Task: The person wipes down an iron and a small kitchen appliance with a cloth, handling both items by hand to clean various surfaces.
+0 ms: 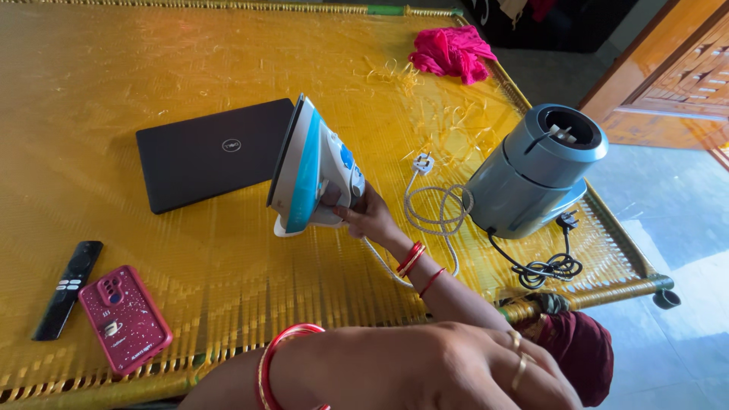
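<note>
The clothes iron (315, 171) stands upright near the middle of the woven cot (114, 91), gripped at its handle by the right hand (368, 216). Just beside it lies a closed laptop (209, 152); open weave extends toward the far edge. The left hand (448, 372), foreground, is cut off; its grip cannot be determined. A grey mixer base (531, 171) sits at the right edge.

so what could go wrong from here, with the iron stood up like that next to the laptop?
1. The iron stands tilted on the woven cot surface, steadied only by the right hand; let go, it could tip toward the closed laptop beside it.
2. Its cord lies looped by the wrist and the grey mixer base; a tug might snag either.
3. The left hand blocks the near view.
</note>
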